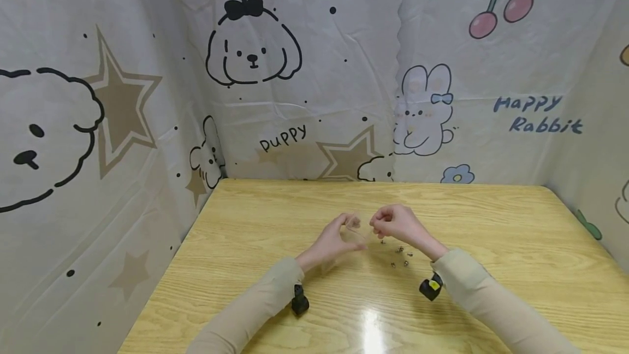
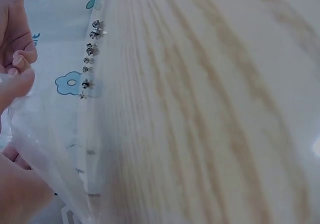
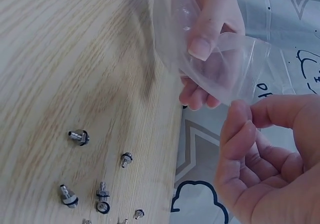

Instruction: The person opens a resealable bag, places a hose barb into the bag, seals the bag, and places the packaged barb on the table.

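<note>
A clear plastic bag (image 3: pixel 167 32) hangs between the two hands above the table. My left hand (image 1: pixel 331 242) grips it, the thumb in front and the other fingers behind, as the right wrist view shows. At the bag's edge, the thumb and forefinger of my right hand (image 1: pixel 400 225) pinch a corner; its other fingers are curled in. Several small metal fittings with dark rings, one of them a barbed fitting (image 3: pixel 69 196), lie loose on the table below the right hand. In the left wrist view a fitting (image 2: pixel 86 85) appears in a row with others.
The wood-grain table (image 1: pixel 236 288) runs back to a printed cloth backdrop (image 1: pixel 314 97) with cartoon animals. Cloth also stands along the left and right sides. A black wrist camera (image 1: pixel 300 302) sits under the left cuff, another wrist camera (image 1: pixel 430 287) under the right.
</note>
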{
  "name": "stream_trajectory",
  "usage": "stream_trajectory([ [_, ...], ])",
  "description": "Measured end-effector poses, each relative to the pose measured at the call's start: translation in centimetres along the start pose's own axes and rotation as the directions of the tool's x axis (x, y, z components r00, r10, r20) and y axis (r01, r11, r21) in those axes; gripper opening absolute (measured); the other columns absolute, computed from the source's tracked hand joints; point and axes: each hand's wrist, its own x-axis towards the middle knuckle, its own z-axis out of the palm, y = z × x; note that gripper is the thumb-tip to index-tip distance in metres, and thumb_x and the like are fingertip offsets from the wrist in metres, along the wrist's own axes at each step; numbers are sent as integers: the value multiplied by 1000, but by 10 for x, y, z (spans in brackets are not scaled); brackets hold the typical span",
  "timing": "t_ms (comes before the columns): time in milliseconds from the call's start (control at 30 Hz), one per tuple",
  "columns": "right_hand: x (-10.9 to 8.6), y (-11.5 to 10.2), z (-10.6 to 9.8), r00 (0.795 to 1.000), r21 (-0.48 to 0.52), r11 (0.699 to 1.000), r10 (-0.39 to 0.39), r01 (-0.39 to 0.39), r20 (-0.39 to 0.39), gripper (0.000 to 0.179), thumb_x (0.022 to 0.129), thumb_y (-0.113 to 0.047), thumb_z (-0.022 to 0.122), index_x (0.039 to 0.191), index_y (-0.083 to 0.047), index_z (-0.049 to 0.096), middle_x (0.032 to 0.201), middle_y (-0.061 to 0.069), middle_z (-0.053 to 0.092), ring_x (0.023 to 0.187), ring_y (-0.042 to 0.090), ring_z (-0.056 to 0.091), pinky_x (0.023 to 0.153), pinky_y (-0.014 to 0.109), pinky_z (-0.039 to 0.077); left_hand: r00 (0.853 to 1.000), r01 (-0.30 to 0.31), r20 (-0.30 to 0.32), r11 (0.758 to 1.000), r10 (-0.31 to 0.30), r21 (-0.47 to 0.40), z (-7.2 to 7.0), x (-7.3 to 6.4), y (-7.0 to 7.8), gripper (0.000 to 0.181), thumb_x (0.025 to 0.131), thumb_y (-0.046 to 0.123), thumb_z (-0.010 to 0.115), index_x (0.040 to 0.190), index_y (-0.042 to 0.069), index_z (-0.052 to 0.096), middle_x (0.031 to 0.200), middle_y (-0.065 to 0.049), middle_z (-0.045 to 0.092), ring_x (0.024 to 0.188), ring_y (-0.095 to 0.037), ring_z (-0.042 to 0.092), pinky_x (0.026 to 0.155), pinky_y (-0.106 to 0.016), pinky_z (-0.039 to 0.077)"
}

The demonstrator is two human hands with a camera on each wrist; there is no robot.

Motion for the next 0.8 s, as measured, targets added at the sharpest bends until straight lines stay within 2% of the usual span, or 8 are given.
stream_trajectory([
  [133, -1, -1, -1, 1000, -13, 1000, -6, 6, -1, 20, 96, -14, 61, 97, 4, 70, 83, 17, 72, 69, 16, 69, 76, 40, 62, 1000, -11, -17, 999, 10, -49, 0, 1, 1, 45, 86, 17, 78, 124, 12, 56, 128, -7, 64, 127, -26, 56, 117, -52, 36],
  [233, -2, -2, -2, 1000, -27, 999, -22, 22, 3, 21, 97, -15, 61, 98, 3, 70, 84, 19, 72, 69, 17, 68, 74, 38, 62, 1000, -11, -14, 995, 10, -95, 0, 1, 0, 43, 85, 14, 79, 123, 10, 57, 125, -9, 65, 123, -26, 57, 116, -50, 38],
  [367, -4, 0, -6, 999, -48, 998, -50, 50, -1, 21, 97, -18, 61, 98, 1, 70, 85, 18, 72, 73, 24, 70, 74, 38, 61, 1000, -6, -10, 990, 5, -141, 0, 2, -2, 43, 83, 9, 80, 120, 7, 57, 122, -10, 66, 120, -25, 58, 113, -47, 41],
  [600, -8, 12, -21, 995, -155, 986, -69, 56, -75, 17, 97, -19, 61, 97, -4, 70, 84, 14, 73, 69, 21, 68, 57, 28, 53, 1000, -17, 16, 984, 20, -178, -1, 1, -7, 43, 81, 4, 80, 117, 6, 57, 121, -12, 64, 118, -23, 57, 109, -43, 46],
  [800, -13, 32, -35, 992, -209, 977, -55, 31, -113, 17, 95, -15, 61, 99, 0, 70, 84, 15, 73, 71, 24, 67, 65, 28, 51, 998, -37, 48, 985, 46, -168, -3, 1, -11, 44, 81, 5, 80, 119, 6, 56, 123, -13, 63, 119, -22, 56, 113, -46, 40],
])
